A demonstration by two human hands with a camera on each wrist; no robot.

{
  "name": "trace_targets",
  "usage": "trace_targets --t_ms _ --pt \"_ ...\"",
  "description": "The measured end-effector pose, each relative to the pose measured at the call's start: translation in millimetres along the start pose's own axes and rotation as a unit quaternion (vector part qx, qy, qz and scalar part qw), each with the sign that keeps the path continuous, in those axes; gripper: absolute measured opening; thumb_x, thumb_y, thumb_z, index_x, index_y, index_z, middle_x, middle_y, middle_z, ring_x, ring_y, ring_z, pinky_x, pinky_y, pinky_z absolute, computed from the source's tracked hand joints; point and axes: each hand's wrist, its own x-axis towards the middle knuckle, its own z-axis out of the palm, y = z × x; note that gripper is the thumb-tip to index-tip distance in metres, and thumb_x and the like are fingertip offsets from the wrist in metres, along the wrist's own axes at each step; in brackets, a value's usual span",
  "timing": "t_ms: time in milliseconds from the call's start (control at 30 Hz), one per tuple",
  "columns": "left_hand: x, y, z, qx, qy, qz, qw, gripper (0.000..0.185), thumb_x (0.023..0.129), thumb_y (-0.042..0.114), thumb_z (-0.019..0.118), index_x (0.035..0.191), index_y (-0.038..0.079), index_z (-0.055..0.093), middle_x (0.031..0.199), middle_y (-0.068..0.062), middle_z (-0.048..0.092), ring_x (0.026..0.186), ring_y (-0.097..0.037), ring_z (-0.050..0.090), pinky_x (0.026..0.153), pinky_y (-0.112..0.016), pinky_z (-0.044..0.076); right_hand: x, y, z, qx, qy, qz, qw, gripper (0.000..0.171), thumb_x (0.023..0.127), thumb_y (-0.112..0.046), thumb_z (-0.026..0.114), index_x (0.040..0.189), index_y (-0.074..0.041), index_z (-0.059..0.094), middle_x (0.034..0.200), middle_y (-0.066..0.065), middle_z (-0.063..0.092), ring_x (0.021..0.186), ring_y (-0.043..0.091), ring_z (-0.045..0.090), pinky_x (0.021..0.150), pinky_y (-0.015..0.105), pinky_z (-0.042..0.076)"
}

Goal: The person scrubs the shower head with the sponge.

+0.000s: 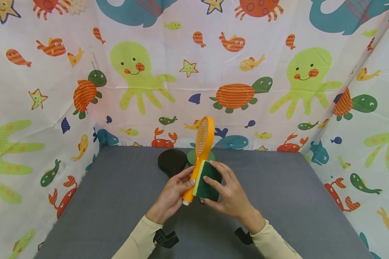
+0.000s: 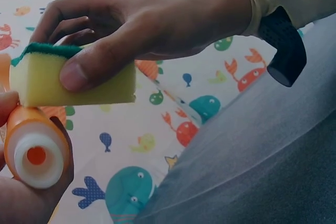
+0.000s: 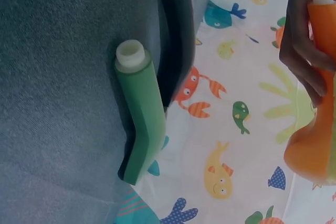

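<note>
- In the middle of the head view the left hand has its fingers curled round the handle of an orange shower head, which stands nearly upright with its round perforated face at the top, above the counter.
- The left wrist view shows the handle's lower end at lower left: a white threaded collar with an orange centre, held between fingers and palm.
- The right hand pinches a sponge, dark green scouring side towards the camera and yellow foam along its left edge, pressed against the shower head's handle just right of the left hand.
- In the left wrist view, upper left, the thumb lies across the sponge's yellow foam and the other fingers curl over the green top.
- A black shower head and a green shower head lie side by side on the counter, directly behind the hands near the back edge.
- The right wrist view shows both at centre, handles with pale threaded ends pointing to the top of the frame, the green one overlapping the black one.
- A sea-creature patterned cloth covers the walls behind and at both sides.
</note>
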Motion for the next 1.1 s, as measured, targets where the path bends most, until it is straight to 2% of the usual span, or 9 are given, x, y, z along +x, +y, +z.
trace_targets --t_ms 67,167,333,500,600,667,933,1100 --pt "-0.2 -0.4 -0.5 0.005 -0.01 0.001 0.9999 0.062 0.093 0.017 0.067 0.15 0.013 0.041 0.138 -0.009 0.048 0.114 -0.019 0.058 0.098 -0.027 0.051 1 1 -1 0.0 0.002 -0.004 1.0 0.053 0.082 -0.053 0.074 0.119 -0.016 0.067 0.144 0.022 0.047 0.128 0.037 0.046 0.11 0.035 0.042" --pt "-0.7 -0.1 -1.3 0.014 -0.019 -0.001 0.9997 0.063 0.094 0.017 0.067 0.151 0.014 0.039 0.138 -0.009 0.048 0.114 -0.019 0.057 0.098 -0.026 0.05 2 3 -2 -0.003 0.007 -0.008 1.0 0.052 0.084 -0.054 0.071 0.118 -0.015 0.067 0.144 0.023 0.047 0.128 0.037 0.046 0.115 0.031 0.035" --pt "-2.6 2.2 -3.1 0.021 -0.027 -0.009 0.9994 0.066 0.093 0.018 0.067 0.152 0.015 0.037 0.146 -0.012 0.048 0.118 -0.018 0.059 0.1 -0.028 0.05 6 7 -3 -0.008 0.019 -0.019 1.0 0.054 0.091 -0.059 0.057 0.117 -0.014 0.068 0.142 0.024 0.048 0.127 0.038 0.046 0.119 0.027 0.028" --pt "-5.1 4.5 -3.5 0.023 -0.026 -0.018 0.9992 0.069 0.092 0.02 0.07 0.152 0.016 0.037 0.15 -0.014 0.046 0.118 -0.018 0.06 0.099 -0.028 0.05 8 10 -6 -0.015 0.02 -0.023 0.999 0.051 0.088 -0.055 0.066 0.119 -0.014 0.067 0.143 0.024 0.048 0.127 0.038 0.046 0.119 0.027 0.028" --pt "-6.4 4.3 -3.9 0.023 -0.022 -0.024 0.9992 0.07 0.091 0.021 0.07 0.152 0.017 0.037 0.149 -0.013 0.047 0.116 -0.018 0.059 0.097 -0.026 0.051 8 11 -8 -0.017 0.021 -0.022 0.999 0.052 0.082 -0.05 0.075 0.119 -0.014 0.067 0.143 0.025 0.047 0.128 0.038 0.046 0.119 0.027 0.029" --pt "-6.4 3.6 -4.2 0.022 -0.02 -0.026 0.9992 0.07 0.091 0.021 0.071 0.152 0.017 0.038 0.147 -0.013 0.048 0.115 -0.018 0.059 0.096 -0.026 0.052 9 12 -10 -0.019 0.024 -0.021 0.999 0.053 0.081 -0.049 0.076 0.12 -0.014 0.067 0.143 0.025 0.047 0.128 0.038 0.046 0.118 0.028 0.031" --pt "-7.0 -0.3 -8.4 0.047 -0.015 -0.038 0.9981 0.069 0.09 0.023 0.072 0.151 0.018 0.04 0.142 -0.012 0.052 0.11 -0.019 0.061 0.102 -0.036 0.05 11 16 -16 -0.026 0.048 -0.005 0.998 0.053 0.091 -0.057 0.059 0.12 -0.014 0.067 0.142 0.025 0.048 0.128 0.039 0.046 0.113 0.031 0.038" --pt "-7.1 -1.6 -9.7 0.059 -0.016 -0.037 0.9974 0.067 0.091 0.023 0.071 0.15 0.018 0.041 0.142 -0.013 0.051 0.112 -0.019 0.06 0.105 -0.04 0.047 12 18 -20 -0.024 0.055 -0.004 0.998 0.054 0.092 -0.058 0.058 0.122 -0.014 0.066 0.142 0.026 0.048 0.128 0.039 0.046 0.116 0.026 0.031"
